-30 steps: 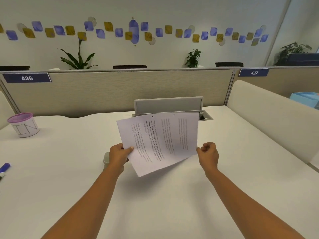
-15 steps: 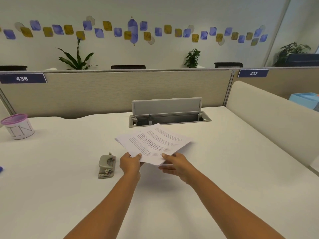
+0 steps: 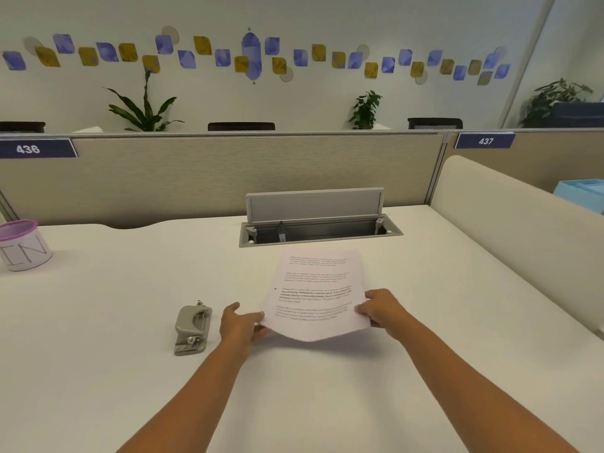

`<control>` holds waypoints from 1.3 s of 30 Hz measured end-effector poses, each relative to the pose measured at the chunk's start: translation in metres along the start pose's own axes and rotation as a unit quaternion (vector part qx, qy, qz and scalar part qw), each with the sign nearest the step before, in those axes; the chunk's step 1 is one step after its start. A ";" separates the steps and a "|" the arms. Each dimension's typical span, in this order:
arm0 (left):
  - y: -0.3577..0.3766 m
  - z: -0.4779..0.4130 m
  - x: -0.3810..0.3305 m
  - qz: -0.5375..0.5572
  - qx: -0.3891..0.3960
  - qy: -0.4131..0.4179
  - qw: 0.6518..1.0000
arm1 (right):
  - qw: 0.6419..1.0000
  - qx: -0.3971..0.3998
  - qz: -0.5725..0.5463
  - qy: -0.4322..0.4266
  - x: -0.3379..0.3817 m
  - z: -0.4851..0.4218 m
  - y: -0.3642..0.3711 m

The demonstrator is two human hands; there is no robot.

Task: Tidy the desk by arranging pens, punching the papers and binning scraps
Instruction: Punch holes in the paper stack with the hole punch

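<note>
Papers [image 3: 318,291] gripped at both near corners by left hand [image 3: 240,325] and right hand [image 3: 380,310] — just right of the hole punch [image 3: 192,328] on the worktop [image 3: 98,322] — punching seemingly still to do.

- "436": white digits on a dark blue plate [image 3: 36,148], fixed to the top of the beige partition [image 3: 228,178], left edge of the frame.
- "437": white digits on a matching dark blue plate [image 3: 485,141], on the partition top at upper right.
- "IN": large thin capitals on the white wall of a pink-rimmed cup [image 3: 23,246], far left of the frame; whether more letters run around it cannot be told.
- Printed paragraphs, a few lines in bold, on the papers [image 3: 318,292] at centre; the wording is too small and blurred to read.
</note>
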State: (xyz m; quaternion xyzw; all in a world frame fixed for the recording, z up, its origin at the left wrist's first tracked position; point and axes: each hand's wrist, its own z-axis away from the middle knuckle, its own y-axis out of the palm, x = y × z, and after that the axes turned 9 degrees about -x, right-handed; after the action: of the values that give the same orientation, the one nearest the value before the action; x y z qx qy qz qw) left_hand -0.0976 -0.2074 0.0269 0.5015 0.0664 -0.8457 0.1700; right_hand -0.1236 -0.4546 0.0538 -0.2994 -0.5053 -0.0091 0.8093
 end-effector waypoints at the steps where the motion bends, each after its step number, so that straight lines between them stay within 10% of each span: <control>1: 0.002 0.000 0.001 -0.022 0.014 -0.006 1.000 | 0.999 -0.026 0.028 -0.004 -0.002 -0.006 -0.004; 10: 0.029 -0.006 0.016 -0.154 0.044 0.018 0.987 | 0.982 -0.136 0.127 -0.035 -0.020 -0.036 -0.008; 39: 0.048 0.014 0.010 -0.295 0.021 0.106 0.949 | 0.971 -0.145 0.174 -0.075 -0.025 -0.050 -0.005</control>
State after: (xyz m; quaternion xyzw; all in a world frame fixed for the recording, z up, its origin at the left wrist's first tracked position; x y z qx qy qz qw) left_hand -0.0963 -0.2587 0.0279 0.5493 0.2114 -0.8015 -0.1055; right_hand -0.0974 -0.4908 0.0201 -0.4969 -0.4981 0.0812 0.7060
